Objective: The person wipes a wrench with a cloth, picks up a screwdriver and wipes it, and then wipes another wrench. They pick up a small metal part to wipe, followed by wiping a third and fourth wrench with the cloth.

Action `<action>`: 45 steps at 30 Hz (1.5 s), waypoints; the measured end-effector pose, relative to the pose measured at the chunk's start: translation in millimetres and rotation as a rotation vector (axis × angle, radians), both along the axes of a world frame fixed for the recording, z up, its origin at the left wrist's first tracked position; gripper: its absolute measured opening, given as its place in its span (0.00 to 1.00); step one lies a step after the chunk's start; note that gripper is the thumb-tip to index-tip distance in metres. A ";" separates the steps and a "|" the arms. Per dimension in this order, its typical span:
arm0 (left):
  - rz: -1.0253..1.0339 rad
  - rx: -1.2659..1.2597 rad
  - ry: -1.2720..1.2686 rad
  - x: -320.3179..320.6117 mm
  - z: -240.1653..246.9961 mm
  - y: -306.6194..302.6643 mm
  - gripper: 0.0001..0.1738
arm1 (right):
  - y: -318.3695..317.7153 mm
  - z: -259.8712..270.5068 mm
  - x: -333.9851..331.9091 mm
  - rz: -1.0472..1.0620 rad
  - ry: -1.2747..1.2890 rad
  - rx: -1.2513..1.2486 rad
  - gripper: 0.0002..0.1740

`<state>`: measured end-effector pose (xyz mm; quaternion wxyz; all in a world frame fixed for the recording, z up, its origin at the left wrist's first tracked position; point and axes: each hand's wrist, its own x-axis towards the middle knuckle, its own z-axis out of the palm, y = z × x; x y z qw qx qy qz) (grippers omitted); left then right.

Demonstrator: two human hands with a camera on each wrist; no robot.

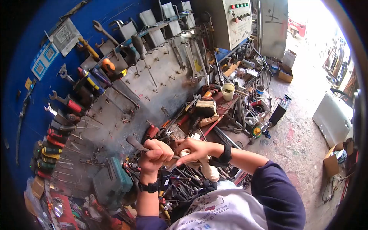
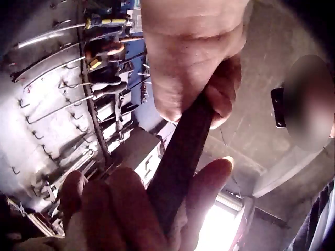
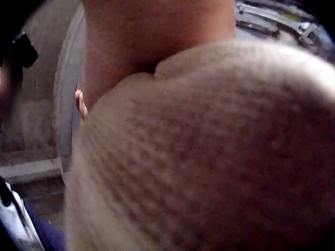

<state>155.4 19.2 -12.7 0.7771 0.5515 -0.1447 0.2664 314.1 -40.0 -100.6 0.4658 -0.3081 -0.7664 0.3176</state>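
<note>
My left hand grips a dark flat metal bar, whose end sticks out past the fist on the left. In the left wrist view the left hand is curled round the upper part of the bar. Fingers of my right hand lie around its lower part. From above, the right hand pinches a pale knitted cloth against the bar, and part of the cloth hangs below the hand. That cloth fills most of the right wrist view, hiding the right fingers.
Wrenches and screwdrivers hang on a wall board ahead. Below the hands lies a heap of metal tools, with a green case to the left. A cup stands on the cluttered red-edged bench.
</note>
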 end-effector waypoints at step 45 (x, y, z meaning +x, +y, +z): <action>0.849 0.332 0.828 -37.2 -26.8 14.7 0.21 | 205.2 -65.8 173.2 -1.365 -0.493 -0.013 0.17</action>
